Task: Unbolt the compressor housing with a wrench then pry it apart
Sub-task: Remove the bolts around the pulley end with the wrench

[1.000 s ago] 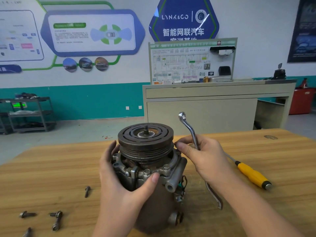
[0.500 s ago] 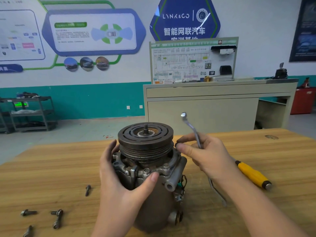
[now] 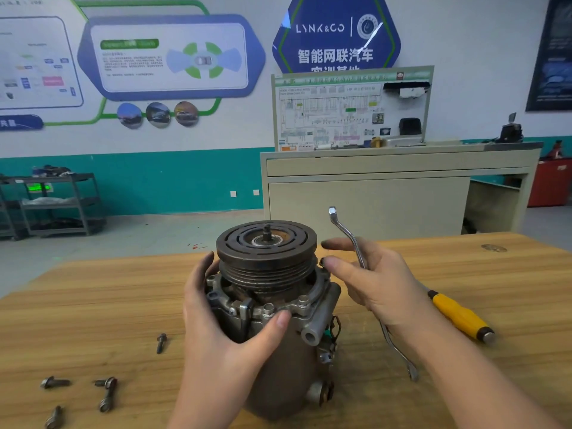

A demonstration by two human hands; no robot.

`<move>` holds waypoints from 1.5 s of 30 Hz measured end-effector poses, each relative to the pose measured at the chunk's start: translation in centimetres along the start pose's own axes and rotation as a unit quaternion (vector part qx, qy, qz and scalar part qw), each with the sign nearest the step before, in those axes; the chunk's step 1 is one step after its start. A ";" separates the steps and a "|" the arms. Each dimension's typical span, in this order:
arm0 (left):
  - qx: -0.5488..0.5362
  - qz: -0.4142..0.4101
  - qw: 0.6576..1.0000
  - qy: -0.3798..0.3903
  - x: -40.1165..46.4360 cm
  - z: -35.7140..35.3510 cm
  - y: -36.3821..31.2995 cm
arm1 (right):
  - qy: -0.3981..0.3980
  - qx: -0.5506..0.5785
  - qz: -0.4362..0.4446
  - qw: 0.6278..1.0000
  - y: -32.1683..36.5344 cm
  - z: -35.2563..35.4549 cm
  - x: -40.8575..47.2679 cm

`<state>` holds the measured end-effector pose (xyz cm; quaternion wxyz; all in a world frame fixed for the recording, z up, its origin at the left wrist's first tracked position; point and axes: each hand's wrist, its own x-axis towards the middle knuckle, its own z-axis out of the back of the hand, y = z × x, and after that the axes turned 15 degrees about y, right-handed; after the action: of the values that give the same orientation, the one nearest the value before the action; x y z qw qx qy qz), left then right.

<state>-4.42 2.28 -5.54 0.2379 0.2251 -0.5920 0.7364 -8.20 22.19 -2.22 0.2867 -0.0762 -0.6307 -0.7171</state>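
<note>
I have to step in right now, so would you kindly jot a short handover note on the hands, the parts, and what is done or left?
Left hand grips the upright compressor around its housing flange.
Right hand holds the wrench in its palm, fingertips at a bolt by the pulley rim.
Done: five bolts lie loose on the table, front left.
Left: flange bolts still seated; then pry with the yellow-handled screwdriver, lying right of the compressor.

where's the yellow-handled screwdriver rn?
Head view: the yellow-handled screwdriver lies on the wooden table, right of the compressor, just beyond the right hand that holds the wrench.
</note>
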 end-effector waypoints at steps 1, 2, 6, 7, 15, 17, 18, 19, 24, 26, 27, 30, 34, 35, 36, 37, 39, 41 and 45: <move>-0.001 0.000 1.000 -0.001 0.0 0.0 0.0 | -0.004 -0.005 -0.001 1.000 0.1 -0.1 0.0; -0.003 0.000 1.000 -0.002 0.0 0.0 0.0 | -0.008 -0.009 -0.003 1.000 0.1 -0.2 0.0; 0.001 0.006 1.000 0.003 -0.1 0.1 0.0 | -0.008 0.017 0.004 1.000 0.0 -0.2 -0.1; 0.002 0.006 1.000 0.002 -0.1 0.1 0.0 | -0.009 0.010 0.003 1.000 0.2 -0.3 -0.1; 0.004 0.010 1.000 -0.001 0.0 0.0 0.1 | -0.004 0.003 0.010 1.000 -0.1 -0.5 -0.2; 0.002 0.012 1.000 -0.001 0.0 0.1 0.1 | -0.016 -0.017 0.008 1.000 -0.1 -0.6 0.0; 0.002 0.012 1.000 -0.002 0.0 0.1 0.1 | -0.022 -0.018 0.005 1.000 -0.1 -0.5 0.1; 0.002 0.009 1.000 -0.002 0.0 0.1 0.1 | -0.023 -0.016 0.002 1.000 -0.1 -0.4 0.1; -0.002 -0.021 1.000 0.000 0.1 0.0 0.2 | -0.004 -0.016 0.001 1.000 0.2 -0.5 -0.1; -0.007 -0.022 1.000 -0.001 0.1 0.1 0.3 | -0.007 -0.011 0.002 1.000 0.2 -0.6 -0.1; -0.010 -0.020 1.000 0.000 0.0 0.1 0.4 | -0.005 -0.001 0.001 1.000 0.1 -0.6 -0.2; -0.023 -0.015 1.000 0.005 0.1 0.1 0.2 | -0.002 -0.010 -0.006 1.000 0.2 -0.4 -0.3; -0.045 -0.021 0.999 0.000 0.1 -0.2 0.2 | -0.017 -0.031 0.000 0.999 0.1 -0.5 -0.2; -0.048 -0.019 0.999 0.000 0.1 -0.1 0.2 | -0.016 -0.025 0.001 1.000 0.1 -0.5 -0.2; -0.048 -0.016 0.999 0.000 0.1 -0.2 0.3 | -0.014 -0.018 0.004 1.000 -0.1 -0.4 -0.2; -0.044 -0.015 0.999 -0.001 0.1 -0.2 0.3 | -0.013 -0.009 0.006 1.000 0.0 -0.3 -0.2; -0.038 -0.017 0.999 -0.004 0.1 -0.1 0.1 | -0.012 -0.017 0.004 1.000 0.1 -0.3 -0.3; -0.030 -0.021 0.999 0.000 0.1 -0.1 -0.2 | -0.026 -0.051 -0.008 0.998 0.0 -0.3 -0.1; -0.004 -0.012 1.000 0.006 0.0 -0.1 -0.1 | -0.043 -0.059 -0.014 0.997 -0.3 0.6 0.1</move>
<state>-4.36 2.34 -5.52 0.2505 0.2269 -0.5907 0.7327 -8.56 22.70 -2.28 0.2448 -0.1150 -0.5999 -0.7530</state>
